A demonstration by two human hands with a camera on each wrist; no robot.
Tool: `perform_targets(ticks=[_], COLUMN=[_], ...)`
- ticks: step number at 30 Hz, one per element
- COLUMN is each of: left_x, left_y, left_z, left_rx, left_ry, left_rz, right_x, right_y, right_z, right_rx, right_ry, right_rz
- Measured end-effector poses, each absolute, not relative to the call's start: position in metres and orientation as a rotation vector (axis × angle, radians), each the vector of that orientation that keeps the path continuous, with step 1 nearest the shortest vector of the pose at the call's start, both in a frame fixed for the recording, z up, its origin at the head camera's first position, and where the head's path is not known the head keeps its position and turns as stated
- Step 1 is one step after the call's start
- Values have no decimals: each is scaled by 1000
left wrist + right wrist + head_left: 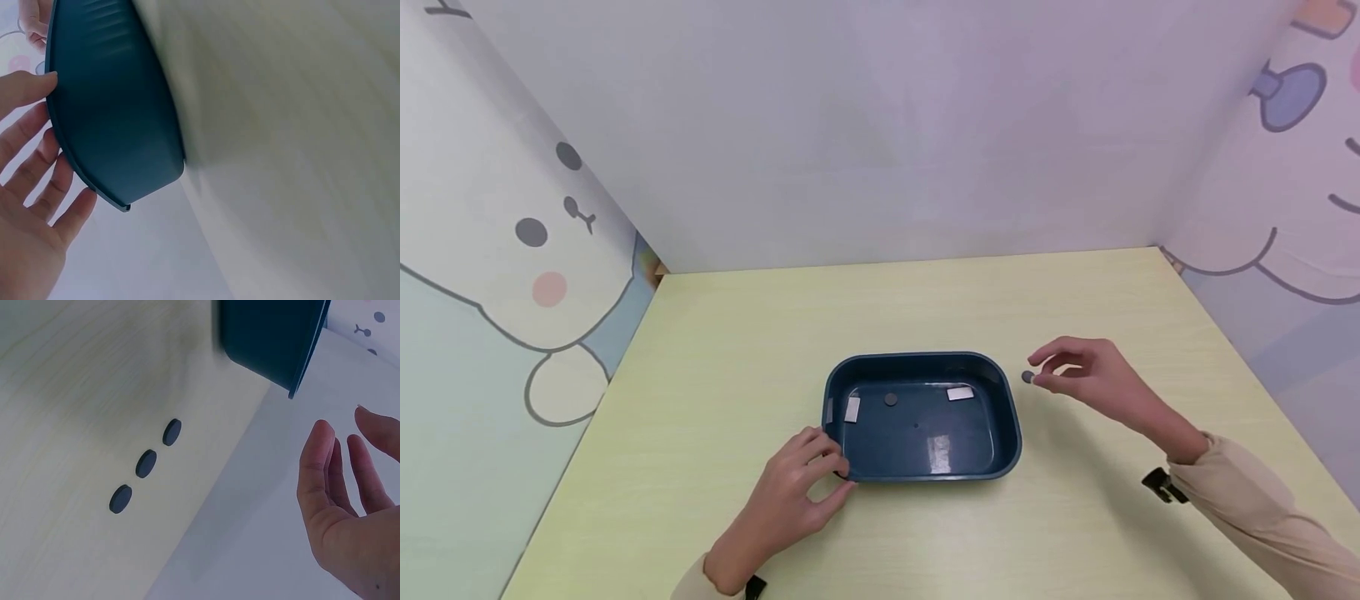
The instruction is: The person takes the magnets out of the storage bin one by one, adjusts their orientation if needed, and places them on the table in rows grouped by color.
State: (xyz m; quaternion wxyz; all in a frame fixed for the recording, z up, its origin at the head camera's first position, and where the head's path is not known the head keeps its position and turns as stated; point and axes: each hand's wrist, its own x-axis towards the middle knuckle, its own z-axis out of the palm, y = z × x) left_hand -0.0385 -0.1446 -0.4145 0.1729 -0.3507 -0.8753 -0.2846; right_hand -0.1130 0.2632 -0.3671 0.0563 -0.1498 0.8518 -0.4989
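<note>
A dark blue plastic tray point(925, 478) stands on the table, its outer wall point(112, 100) large in the left wrist view. My left hand point(797, 482) grips the tray's near left corner, thumb and fingertips at the rim. Inside the tray lie a small dark round disc point(891, 399) and two white rectangular pieces, one at the left point(852, 409) and one farther back point(959, 393). Right of the tray, my right hand point(1093, 375) hovers with thumb and fingers apart, holding nothing. Three dark discs point(146, 464) lie in a row on the table below it; the head view shows only one point(1027, 377).
The pale wooden table point(737, 333) reaches back to a plain white panel point(887, 125). Panels printed with cartoon figures flank it at the left point(490, 375) and the right point(1285, 250). A pale bright patch point(938, 454) on the tray floor looks like a reflection.
</note>
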Motion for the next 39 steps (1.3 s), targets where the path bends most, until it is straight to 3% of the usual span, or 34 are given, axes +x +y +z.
perform_targets(ticks=[39], left_x=[-37], left_y=[-145], left_z=[-416], left_rx=[-960], left_ry=[-2528], left_rz=[-813], right_x=[-127], right_y=[204], right_z=[-366], right_rx=[-680], right_ry=[2423], right_rz=[-1574])
